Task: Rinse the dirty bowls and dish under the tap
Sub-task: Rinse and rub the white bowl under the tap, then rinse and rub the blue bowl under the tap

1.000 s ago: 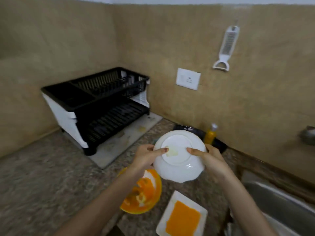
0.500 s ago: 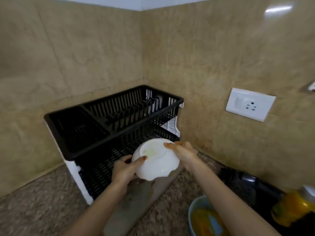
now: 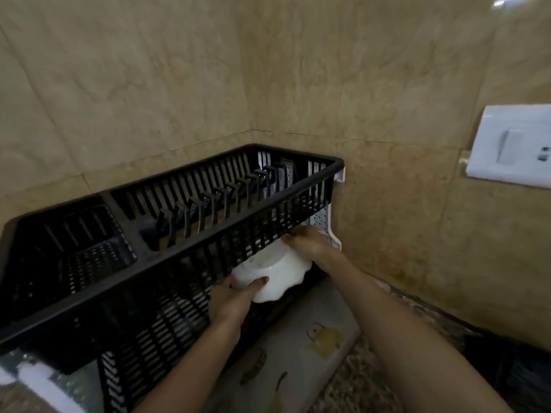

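A white bowl with a wavy rim (image 3: pixel 275 271) is held upside down, its base facing up, at the open front of the lower tier of a black two-tier dish rack (image 3: pixel 167 245). My left hand (image 3: pixel 231 302) grips the bowl's near side from below. My right hand (image 3: pixel 310 244) holds its far side, close under the rack's upper tier. The tap, the sink and the other dirty dishes are out of view.
The rack stands in the corner of two tan tiled walls, on a pale drip mat (image 3: pixel 298 353) over a speckled counter (image 3: pixel 360 386). A white wall socket (image 3: pixel 512 146) is at the right. The upper tier has upright black plate slots.
Both hands carried the white bowl from above the counter by the sink leftward to the rack, and now it is at the lower tier's opening. The view has turned left and closer.
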